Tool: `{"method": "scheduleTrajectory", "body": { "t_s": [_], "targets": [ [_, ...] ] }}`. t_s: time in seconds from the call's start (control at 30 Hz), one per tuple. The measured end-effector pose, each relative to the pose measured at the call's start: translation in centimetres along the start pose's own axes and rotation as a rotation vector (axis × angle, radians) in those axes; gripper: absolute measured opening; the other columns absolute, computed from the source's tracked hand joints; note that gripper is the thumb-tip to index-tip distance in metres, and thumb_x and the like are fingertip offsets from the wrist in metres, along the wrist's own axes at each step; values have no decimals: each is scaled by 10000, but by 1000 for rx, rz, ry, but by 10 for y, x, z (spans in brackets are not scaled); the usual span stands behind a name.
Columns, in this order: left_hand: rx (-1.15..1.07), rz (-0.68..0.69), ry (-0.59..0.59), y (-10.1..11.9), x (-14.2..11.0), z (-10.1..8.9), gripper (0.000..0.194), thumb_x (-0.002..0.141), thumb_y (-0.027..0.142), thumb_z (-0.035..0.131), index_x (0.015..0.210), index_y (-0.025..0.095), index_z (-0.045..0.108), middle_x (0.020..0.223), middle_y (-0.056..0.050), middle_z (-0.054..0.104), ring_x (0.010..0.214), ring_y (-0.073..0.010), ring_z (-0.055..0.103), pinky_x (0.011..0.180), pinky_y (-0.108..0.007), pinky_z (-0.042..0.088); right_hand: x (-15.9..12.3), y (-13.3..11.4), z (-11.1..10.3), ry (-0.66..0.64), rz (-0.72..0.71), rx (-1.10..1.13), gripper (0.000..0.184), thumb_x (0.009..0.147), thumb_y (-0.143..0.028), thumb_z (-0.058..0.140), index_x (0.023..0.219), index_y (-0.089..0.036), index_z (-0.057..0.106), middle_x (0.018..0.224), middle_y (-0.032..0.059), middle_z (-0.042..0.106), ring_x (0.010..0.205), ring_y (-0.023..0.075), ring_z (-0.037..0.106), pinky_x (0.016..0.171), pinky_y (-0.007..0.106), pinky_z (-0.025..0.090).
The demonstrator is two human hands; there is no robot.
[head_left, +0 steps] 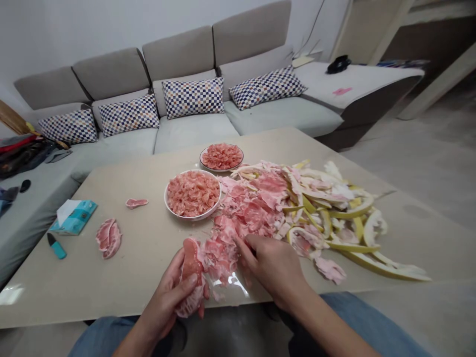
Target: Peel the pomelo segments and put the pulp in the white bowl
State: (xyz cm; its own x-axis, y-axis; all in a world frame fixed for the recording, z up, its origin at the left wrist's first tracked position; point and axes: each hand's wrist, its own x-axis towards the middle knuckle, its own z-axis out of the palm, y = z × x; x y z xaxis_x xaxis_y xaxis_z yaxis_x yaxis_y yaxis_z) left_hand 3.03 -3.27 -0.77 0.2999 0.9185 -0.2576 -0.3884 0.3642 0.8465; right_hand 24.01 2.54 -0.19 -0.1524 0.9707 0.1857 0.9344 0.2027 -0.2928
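the left hand [169, 292] holds a pomelo piece [192, 263] at the near edge of the desk [148, 267], its thumb laid across the pink flesh and the other fingers wrapped behind — a firm pinch between thumb and fingers, with pale pith showing at the lower end. the right hand [277, 263] is just right of it, over the near side of a heap of pink membranes [256, 210], its fingers curled and bent toward the left; whether they pinch a scrap or only touch the heap, i cannot tell. to the right the heap runs into yellow-green peels [353, 214] with thick white pith, which spread toward the right part of the desk. beyond the left hand stands a white bowl [213, 209] filled with peeled flesh [193, 193], and farther off, slightly right, a dark-rimmed plate [223, 170] carries more of it. on the left side of the desk lie a larger pomelo chunk [108, 238], a small sliver [136, 203] beyond it, a blue tissue pack [76, 218] and a teal-and-black object [57, 246] near the pack. at the far side a grey sofa [197, 131] carries checkered cushions [193, 97].
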Motion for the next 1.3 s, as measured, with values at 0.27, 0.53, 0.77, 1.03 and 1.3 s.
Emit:
{"method": "scheduleTrajectory", "body": {
  "t_s": [0.27, 0.53, 0.77, 1.03, 1.3],
  "targets": [
    [24, -13, 32, 3, 0, 3, 686, 839, 308, 611, 1424, 199, 269, 798, -54, 599, 680, -185, 584, 514, -268, 521, 0, -1, 10, -49, -100, -4, 332, 950, -261, 382, 875, -164, 690, 742, 96, 723, 626, 214, 673, 516, 263, 373],
    [1, -47, 85, 0, 1, 9, 506, 878, 337, 553, 1354, 240, 412, 806, -57, 638, 651, -190, 612, 506, -272, 524, -9, -26, -1, -188, -256, 739, 137, 853, -322, 619, 798, -201, 584, 725, -8, 638, 612, 120, 564, 547, 203, 407],
    [20, -100, 98, -6, 4, 11, 565, 877, 366, 552, 1398, 235, 378, 730, -51, 665, 556, -170, 612, 466, -235, 491, -19, -32, 12, -81, -499, 653, 213, 917, -164, 418, 723, -189, 500, 704, 6, 567, 626, 118, 509, 564, 218, 368],
    [-33, -120, 35, -4, -2, 7, 500, 902, 309, 511, 1375, 234, 370, 721, -27, 614, 488, -145, 593, 356, -219, 494, -4, -8, 10, 315, -533, 232, 298, 929, -187, 416, 670, -182, 564, 590, 19, 567, 521, 130, 507, 496, 255, 338],
    [-179, -117, 3, 0, 1, 1, 444, 923, 311, 457, 1355, 237, 391, 822, -64, 624, 527, -163, 626, 374, -254, 528, -4, -5, 4, 72, -357, 676, 240, 886, -122, 459, 1003, -217, 646, 960, 61, 718, 875, 177, 665, 760, 289, 511]
  ]
}}
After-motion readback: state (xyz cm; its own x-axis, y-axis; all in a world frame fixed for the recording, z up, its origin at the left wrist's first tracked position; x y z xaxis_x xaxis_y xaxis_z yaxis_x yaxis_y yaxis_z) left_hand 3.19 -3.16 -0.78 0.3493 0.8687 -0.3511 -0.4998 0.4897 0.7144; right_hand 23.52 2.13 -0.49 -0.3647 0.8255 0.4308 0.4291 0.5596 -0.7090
